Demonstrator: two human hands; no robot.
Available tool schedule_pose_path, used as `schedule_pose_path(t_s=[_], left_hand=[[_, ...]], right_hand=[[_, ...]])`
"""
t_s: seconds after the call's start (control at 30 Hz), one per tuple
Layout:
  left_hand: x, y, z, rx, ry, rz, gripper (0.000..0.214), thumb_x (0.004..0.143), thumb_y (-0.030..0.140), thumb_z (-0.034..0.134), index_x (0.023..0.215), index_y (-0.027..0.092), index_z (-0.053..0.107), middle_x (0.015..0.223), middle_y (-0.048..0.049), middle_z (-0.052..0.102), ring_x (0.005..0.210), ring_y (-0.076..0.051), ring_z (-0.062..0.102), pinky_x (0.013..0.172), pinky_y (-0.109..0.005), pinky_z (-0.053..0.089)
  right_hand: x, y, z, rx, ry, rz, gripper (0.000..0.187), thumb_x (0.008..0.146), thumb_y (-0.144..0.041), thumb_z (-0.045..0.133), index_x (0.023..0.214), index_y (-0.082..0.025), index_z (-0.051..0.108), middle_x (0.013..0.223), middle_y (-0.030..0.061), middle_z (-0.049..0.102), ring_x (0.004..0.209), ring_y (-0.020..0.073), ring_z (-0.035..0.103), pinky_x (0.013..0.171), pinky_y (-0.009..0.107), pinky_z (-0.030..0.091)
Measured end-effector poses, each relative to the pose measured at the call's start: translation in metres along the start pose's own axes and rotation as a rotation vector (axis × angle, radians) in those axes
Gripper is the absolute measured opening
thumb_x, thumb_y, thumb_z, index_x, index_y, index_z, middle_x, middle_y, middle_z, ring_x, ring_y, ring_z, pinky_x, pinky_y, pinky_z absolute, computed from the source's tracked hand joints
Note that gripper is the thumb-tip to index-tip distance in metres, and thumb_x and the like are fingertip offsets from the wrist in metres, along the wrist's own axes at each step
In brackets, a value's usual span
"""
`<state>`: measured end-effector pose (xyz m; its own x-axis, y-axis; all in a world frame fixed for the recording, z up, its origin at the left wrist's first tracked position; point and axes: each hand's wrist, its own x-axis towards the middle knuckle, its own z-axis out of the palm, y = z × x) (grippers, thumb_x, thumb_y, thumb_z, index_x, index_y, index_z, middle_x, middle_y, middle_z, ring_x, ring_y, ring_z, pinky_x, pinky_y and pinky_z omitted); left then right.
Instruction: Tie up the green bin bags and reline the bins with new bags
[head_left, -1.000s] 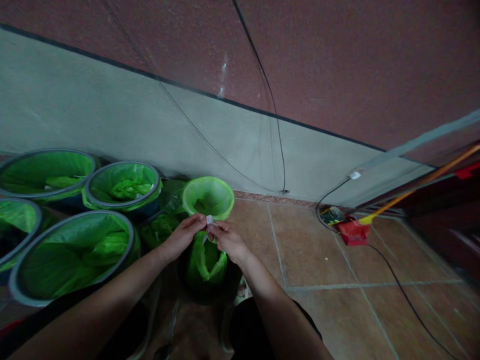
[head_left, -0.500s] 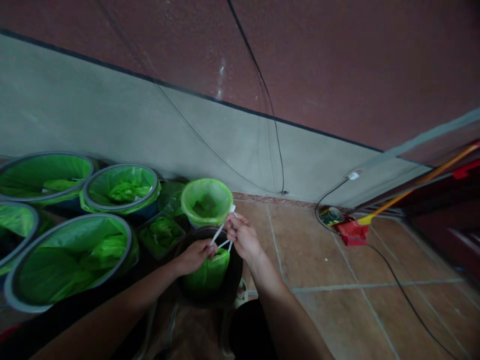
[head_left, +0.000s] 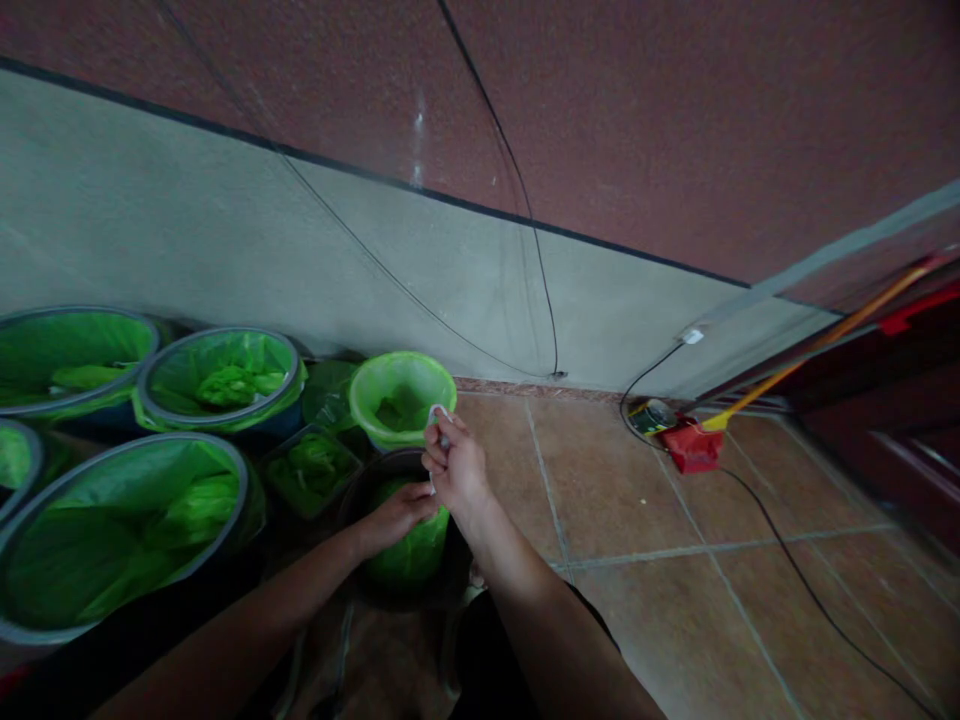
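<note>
A green plastic bag (head_left: 411, 552) sits inside a dark bin (head_left: 360, 492) just in front of me. My left hand (head_left: 394, 515) is closed on the top of that bag, pressing it down at the bin's mouth. My right hand (head_left: 452, 462) is held a little above it, fingers pinched on the bag's white drawstring (head_left: 437, 412), which loops over my fingertips. Behind my hands stands a small bin lined with a light green bag (head_left: 401, 395).
Several larger grey-rimmed bins with green liners (head_left: 120, 510) (head_left: 221, 375) (head_left: 67, 350) crowd the left side along the grey wall. A tiled floor (head_left: 675, 600) spreads to the right, crossed by black cables (head_left: 795, 550). A red object (head_left: 694, 450) and an orange-handled pole (head_left: 817, 340) lie near the wall.
The bag has gone down from held-up into the dark bin. My left hand dropped onto the bag's top while my right hand drew the white drawstring upward.
</note>
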<state>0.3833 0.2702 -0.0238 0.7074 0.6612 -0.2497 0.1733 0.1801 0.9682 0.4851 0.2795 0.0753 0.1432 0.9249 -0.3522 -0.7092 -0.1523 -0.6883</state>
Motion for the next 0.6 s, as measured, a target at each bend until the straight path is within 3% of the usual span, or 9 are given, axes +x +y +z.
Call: schedule_pose_path(t_s=[0.13,0.23,0.33,0.4,0.47,0.6], left_hand=[[-0.006,-0.008,0.010,0.151,0.003,0.021,0.032,0.078,0.049,0.051,0.065,0.020,0.054,0.062,0.0010,0.048,0.063,-0.015,0.042,0.061,-0.029,0.033],[-0.009,-0.017,0.011,0.144,0.074,-0.002,0.038,0.083,0.052,0.044,0.064,0.021,0.053,0.055,0.0011,0.043,0.056,-0.015,0.039,0.055,-0.030,0.030],[-0.008,-0.018,0.003,0.102,0.151,-0.012,0.045,0.085,0.060,0.038,0.068,0.021,0.053,0.050,0.0044,0.035,0.050,-0.013,0.033,0.050,-0.028,0.026],[-0.006,-0.014,-0.005,0.061,0.204,-0.023,0.050,0.083,0.066,0.040,0.068,0.020,0.053,0.050,0.0058,0.034,0.049,-0.011,0.031,0.050,-0.026,0.025],[-0.005,-0.011,-0.010,0.037,0.245,-0.040,0.053,0.081,0.069,0.043,0.068,0.019,0.053,0.051,0.0059,0.036,0.049,-0.010,0.032,0.050,-0.025,0.027],[0.001,-0.015,-0.014,0.052,0.262,-0.018,0.050,0.084,0.064,0.045,0.068,0.018,0.055,0.052,0.0038,0.042,0.050,-0.011,0.039,0.051,-0.026,0.035]], right_hand=[[-0.002,-0.003,0.005,0.027,-0.039,-0.014,0.022,0.076,-0.025,0.061,0.098,-0.020,0.058,0.054,-0.0096,0.048,0.038,0.0044,0.018,0.038,0.018,0.012],[0.000,-0.015,0.002,-0.109,-0.047,-0.128,0.028,0.077,-0.033,0.065,0.101,-0.021,0.057,0.058,-0.0085,0.053,0.040,0.0049,0.024,0.041,0.019,0.018],[0.010,-0.031,-0.015,-0.364,0.128,-0.434,0.042,0.073,-0.041,0.070,0.107,-0.021,0.056,0.079,-0.0028,0.064,0.060,0.0089,0.050,0.056,0.020,0.038],[0.017,-0.038,-0.033,-0.567,0.300,-0.585,0.040,0.075,-0.044,0.067,0.107,-0.020,0.058,0.088,0.0009,0.066,0.078,0.0137,0.058,0.070,0.025,0.044],[0.021,-0.037,-0.051,-0.790,0.312,-0.534,0.030,0.079,-0.045,0.059,0.094,-0.019,0.062,0.084,0.0023,0.067,0.079,0.0163,0.059,0.072,0.028,0.045],[0.014,-0.012,-0.062,-1.220,-0.094,-0.174,0.020,0.080,-0.039,0.061,0.076,-0.021,0.068,0.071,-0.0002,0.067,0.068,0.0153,0.059,0.066,0.027,0.044]])
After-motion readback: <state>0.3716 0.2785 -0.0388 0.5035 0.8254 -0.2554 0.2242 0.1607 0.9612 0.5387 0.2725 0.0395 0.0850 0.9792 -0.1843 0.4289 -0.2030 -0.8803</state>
